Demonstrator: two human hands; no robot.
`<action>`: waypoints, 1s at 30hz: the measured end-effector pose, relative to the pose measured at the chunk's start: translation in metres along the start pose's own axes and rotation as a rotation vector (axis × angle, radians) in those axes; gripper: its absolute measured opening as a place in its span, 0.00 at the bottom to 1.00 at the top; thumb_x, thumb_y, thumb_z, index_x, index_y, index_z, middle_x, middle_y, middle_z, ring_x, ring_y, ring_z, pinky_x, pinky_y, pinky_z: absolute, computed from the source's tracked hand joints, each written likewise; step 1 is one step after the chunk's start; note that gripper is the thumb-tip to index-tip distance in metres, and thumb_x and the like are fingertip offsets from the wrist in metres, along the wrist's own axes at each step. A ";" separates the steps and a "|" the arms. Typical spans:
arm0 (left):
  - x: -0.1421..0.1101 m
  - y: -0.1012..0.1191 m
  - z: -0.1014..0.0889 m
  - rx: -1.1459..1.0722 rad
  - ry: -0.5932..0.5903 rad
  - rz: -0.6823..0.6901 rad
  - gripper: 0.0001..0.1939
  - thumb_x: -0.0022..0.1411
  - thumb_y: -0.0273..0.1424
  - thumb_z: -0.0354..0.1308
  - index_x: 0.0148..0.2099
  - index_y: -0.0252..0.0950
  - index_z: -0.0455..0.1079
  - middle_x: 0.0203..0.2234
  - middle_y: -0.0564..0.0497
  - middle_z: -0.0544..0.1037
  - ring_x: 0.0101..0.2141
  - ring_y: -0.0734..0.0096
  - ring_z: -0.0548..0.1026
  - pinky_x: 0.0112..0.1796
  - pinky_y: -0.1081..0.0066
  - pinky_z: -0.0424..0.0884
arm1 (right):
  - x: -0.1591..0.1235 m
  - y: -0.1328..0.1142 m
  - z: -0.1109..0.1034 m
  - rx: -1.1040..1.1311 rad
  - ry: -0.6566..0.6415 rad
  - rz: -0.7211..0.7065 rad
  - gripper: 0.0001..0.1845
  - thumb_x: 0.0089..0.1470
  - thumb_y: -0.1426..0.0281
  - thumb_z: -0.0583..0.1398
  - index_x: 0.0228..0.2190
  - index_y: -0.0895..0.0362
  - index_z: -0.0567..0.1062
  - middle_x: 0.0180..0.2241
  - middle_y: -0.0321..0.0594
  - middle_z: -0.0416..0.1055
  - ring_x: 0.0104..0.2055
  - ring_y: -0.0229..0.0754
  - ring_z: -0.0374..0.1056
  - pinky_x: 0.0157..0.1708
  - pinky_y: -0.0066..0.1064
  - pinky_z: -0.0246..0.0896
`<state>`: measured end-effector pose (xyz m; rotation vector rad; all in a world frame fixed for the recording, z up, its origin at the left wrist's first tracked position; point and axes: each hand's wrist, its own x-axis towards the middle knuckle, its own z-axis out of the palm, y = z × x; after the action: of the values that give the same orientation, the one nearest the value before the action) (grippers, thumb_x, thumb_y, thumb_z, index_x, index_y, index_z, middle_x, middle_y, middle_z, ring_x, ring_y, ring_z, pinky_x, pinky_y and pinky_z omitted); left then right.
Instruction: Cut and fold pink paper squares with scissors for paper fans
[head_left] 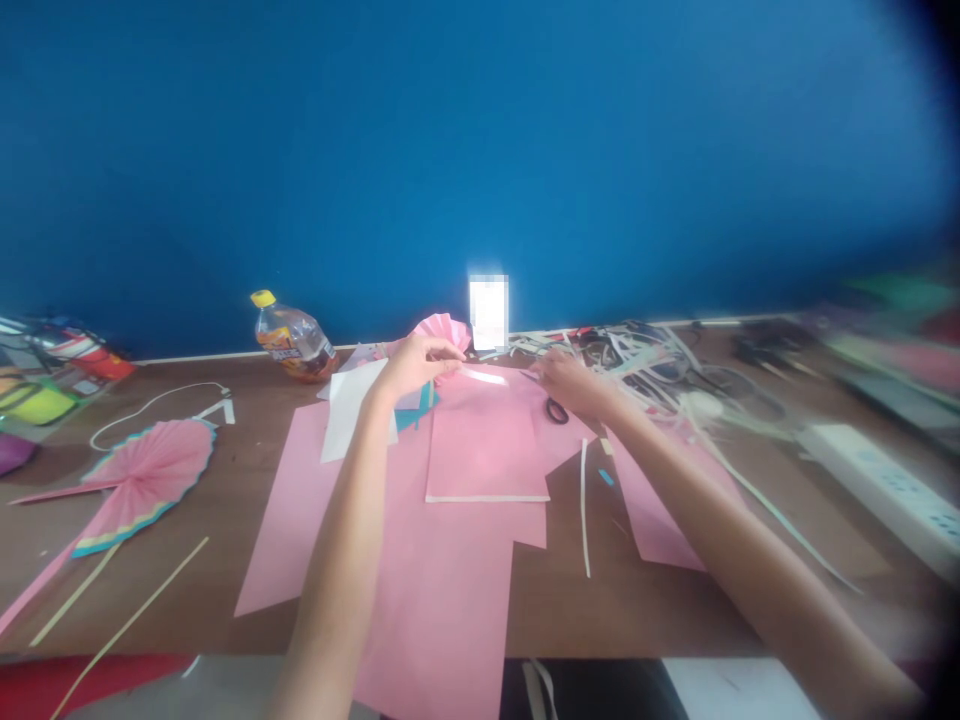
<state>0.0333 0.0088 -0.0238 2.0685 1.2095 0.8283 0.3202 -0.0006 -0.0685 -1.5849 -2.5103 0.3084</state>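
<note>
My left hand [422, 364] reaches over the back of the pink paper, fingers stretched out near the left end of a narrow white strip [486, 377]. A folded pink fan piece [442, 328] rises just behind that hand. Across from it, my right hand [566, 380] has bent fingers over a pair of scissors [556, 411]; the black handle loop shows below the hand, and the fingers hide much of the rest. Between the hands lies a pink sheet [484, 450] with a white edge along its front, on top of larger pink paper [442, 590].
A finished-looking pink fan [154, 475] lies at left, near a tilted bottle with a yellow cap [294, 340]. Tangled paper strips [637, 360] cover the back right. A white power strip [885, 490] lies far right. Behind the table [570, 620] stands a blue wall.
</note>
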 end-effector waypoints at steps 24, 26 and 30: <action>-0.001 -0.076 0.017 -0.064 -0.618 -0.321 0.15 0.47 0.37 0.67 0.38 0.37 0.78 0.35 0.46 0.81 0.36 0.64 0.78 0.35 0.72 0.69 | 0.011 0.010 0.018 0.164 -0.117 -0.177 0.10 0.45 0.78 0.55 0.28 0.57 0.76 0.32 0.41 0.74 0.33 0.42 0.68 0.31 0.29 0.57; 0.000 -0.080 0.019 -0.085 -0.659 -0.333 0.16 0.46 0.38 0.67 0.39 0.36 0.77 0.34 0.45 0.81 0.35 0.64 0.78 0.34 0.72 0.69 | 0.011 0.008 0.016 0.119 -0.113 -0.121 0.09 0.46 0.77 0.56 0.28 0.56 0.76 0.32 0.41 0.75 0.32 0.41 0.68 0.30 0.28 0.56; 0.001 -0.085 0.021 -0.106 -0.694 -0.334 0.17 0.46 0.37 0.67 0.39 0.35 0.77 0.32 0.45 0.81 0.34 0.65 0.78 0.33 0.73 0.69 | 0.008 0.009 0.006 -0.013 0.025 0.046 0.11 0.51 0.73 0.54 0.30 0.55 0.76 0.34 0.43 0.76 0.34 0.44 0.69 0.30 0.29 0.56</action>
<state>0.0054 0.0410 -0.1009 1.7651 1.0324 0.0006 0.3229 0.0096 -0.0760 -1.6424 -2.4654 0.2772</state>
